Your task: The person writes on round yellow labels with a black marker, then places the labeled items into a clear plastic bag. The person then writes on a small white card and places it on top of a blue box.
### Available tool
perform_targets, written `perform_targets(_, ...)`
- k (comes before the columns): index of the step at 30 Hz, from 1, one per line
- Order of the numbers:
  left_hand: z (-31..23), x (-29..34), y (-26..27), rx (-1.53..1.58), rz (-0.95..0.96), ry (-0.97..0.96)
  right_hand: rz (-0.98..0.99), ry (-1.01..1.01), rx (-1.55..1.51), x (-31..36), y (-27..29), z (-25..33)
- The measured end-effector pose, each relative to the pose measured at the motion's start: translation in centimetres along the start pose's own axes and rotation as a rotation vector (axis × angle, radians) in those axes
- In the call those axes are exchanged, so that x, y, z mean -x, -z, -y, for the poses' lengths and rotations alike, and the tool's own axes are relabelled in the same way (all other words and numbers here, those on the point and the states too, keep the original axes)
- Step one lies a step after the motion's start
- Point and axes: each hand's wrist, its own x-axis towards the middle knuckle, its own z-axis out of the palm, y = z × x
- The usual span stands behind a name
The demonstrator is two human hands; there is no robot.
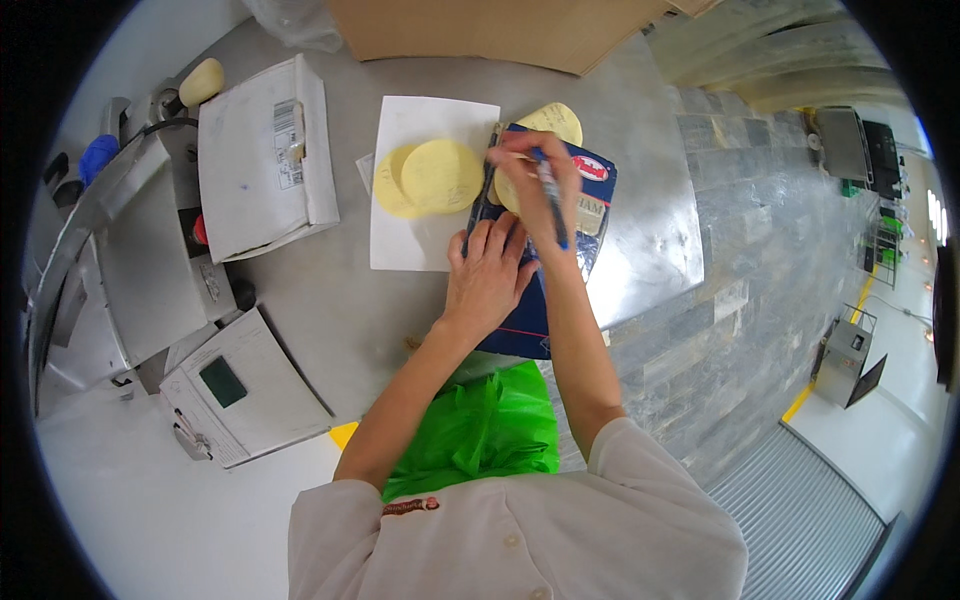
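My right hand (545, 185) is closed around a blue-and-clear pen (551, 190), above a dark blue printed package (530, 310) with a red oval mark. Lower on that package rests my left hand (485, 270), its fingers stretched out flat near the left edge. A dark, narrow strip (487, 175) runs along this edge; whether it belongs to the package I cannot tell. Beneath my right hand shows part of a pale yellow disc (507, 190). Another yellow disc (553, 122) sticks out behind the package. Two overlapping yellow discs (440, 175) lie on a white sheet (410, 245) to the left.
The metal table (345, 330) carries a white carton (262, 160) at left and a brown cardboard box (480, 35) at the far side. Left of the table are a metal machine (150, 240) and a clipboard (285, 385) with papers. A green plastic apron (480, 425) hangs before me.
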Motion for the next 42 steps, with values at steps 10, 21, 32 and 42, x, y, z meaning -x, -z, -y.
perform_targets(10, 0.4, 0.0, -0.3, 0.012, -0.042, -0.069, -0.229, -0.161, -0.185, 2.6, 6.7, -3.1)
perform_targets(21, 3.1, -4.5, 0.7, 0.259, -0.237, 0.048, -0.155, -0.032, -0.159, 3.1, 4.8, -3.5)
perform_targets(32, 2.7, -4.1, -0.7, 0.270, -0.182, 0.136, -0.138, -0.068, 0.125, 3.1, 3.9, -4.2)
perform_targets(42, 2.7, -4.2, -0.8, 0.277, -0.185, 0.148, -0.184, -0.027, 0.143, 3.4, 3.7, -4.8)
